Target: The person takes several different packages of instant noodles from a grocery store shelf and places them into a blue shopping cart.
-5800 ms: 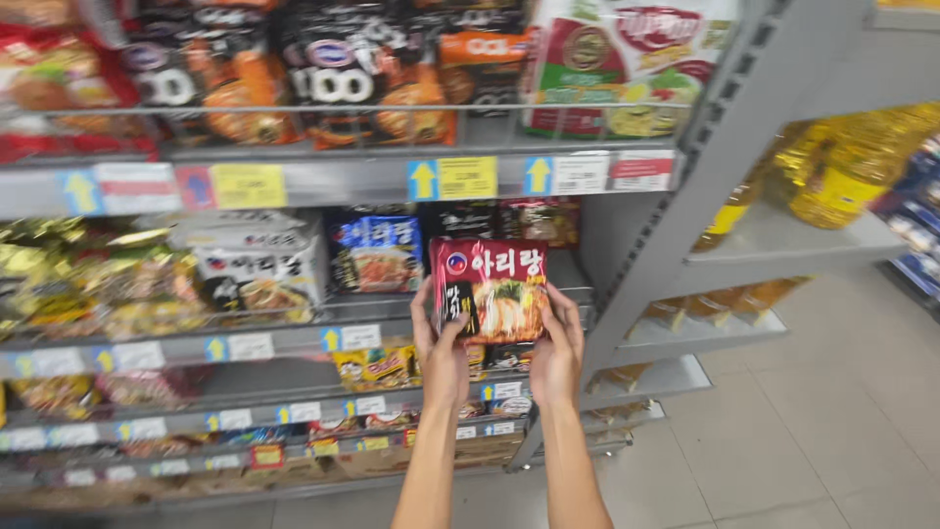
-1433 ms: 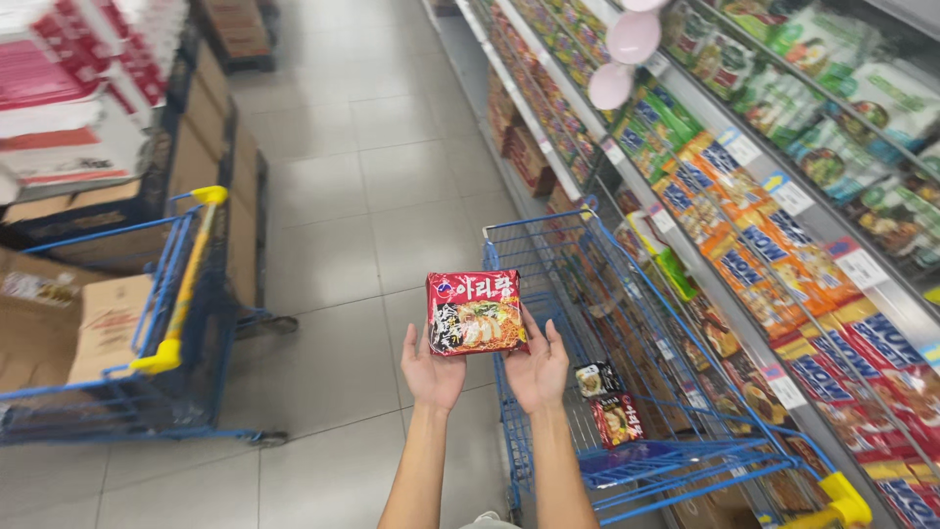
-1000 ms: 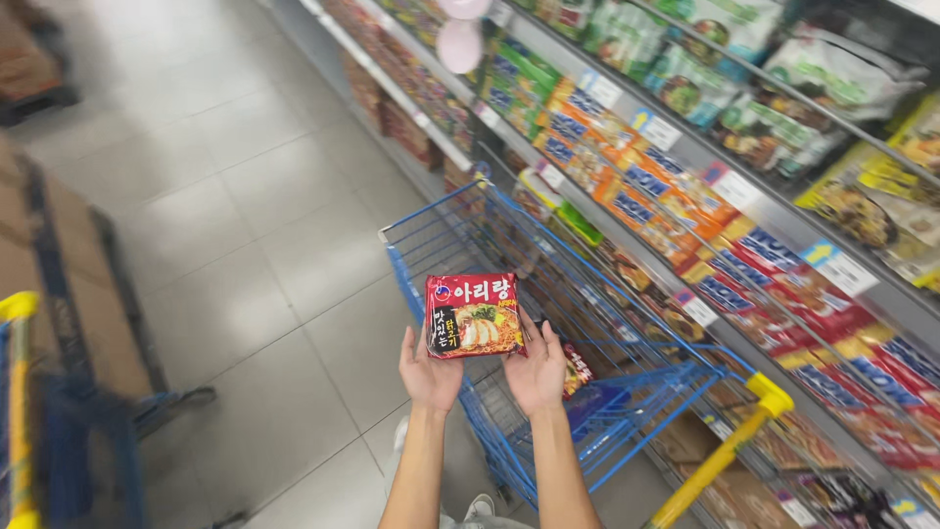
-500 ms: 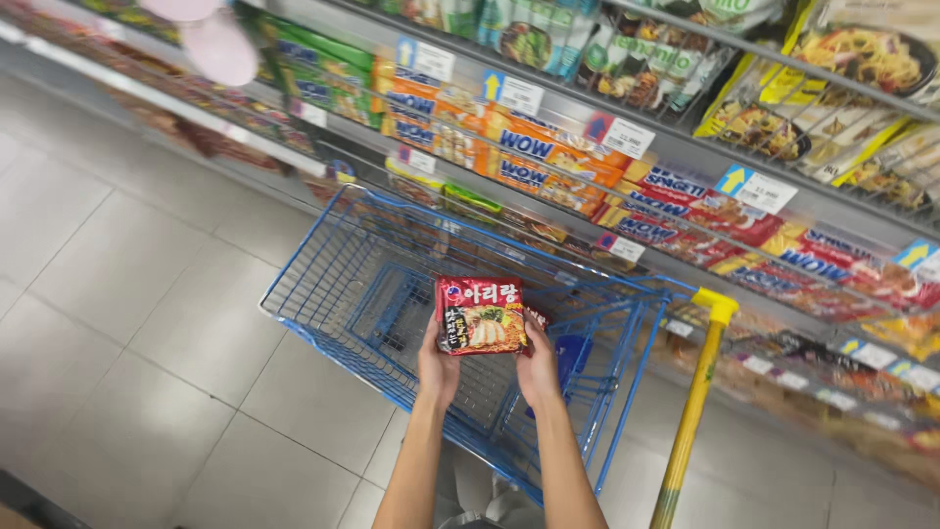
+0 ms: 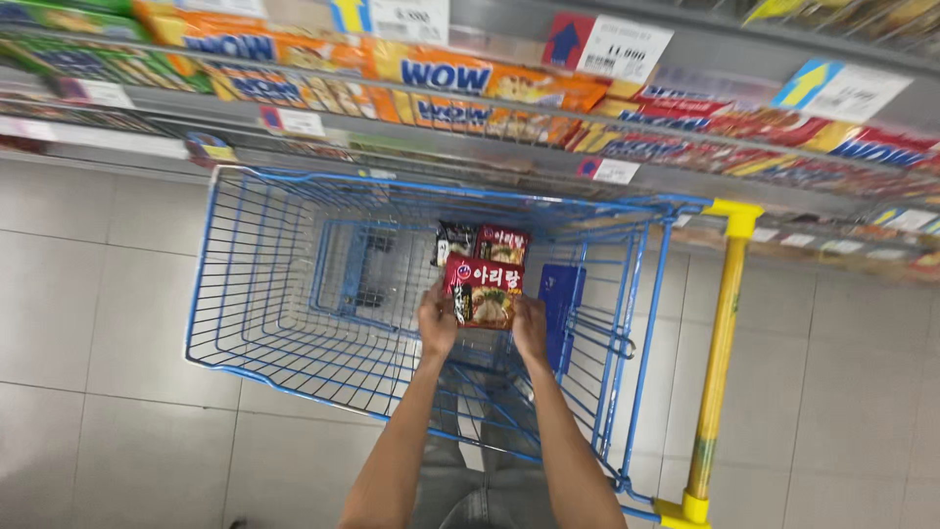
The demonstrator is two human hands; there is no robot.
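Both hands hold a red noodle packet low inside a blue wire shopping cart. My left hand grips the packet's left edge and my right hand grips its right edge. Just beyond it, on the cart's bottom, lie two more packets: a dark one and a red one, side by side. My forearms reach down over the cart's near rim.
The cart's yellow handle runs down the right side. Store shelves with orange and red packets and price tags stand behind the cart. Pale floor tiles lie to the left and right.
I turned from the shelf to the cart, carrying the packet in both hands. In the last half second the packet went down from above the cart into its basket.
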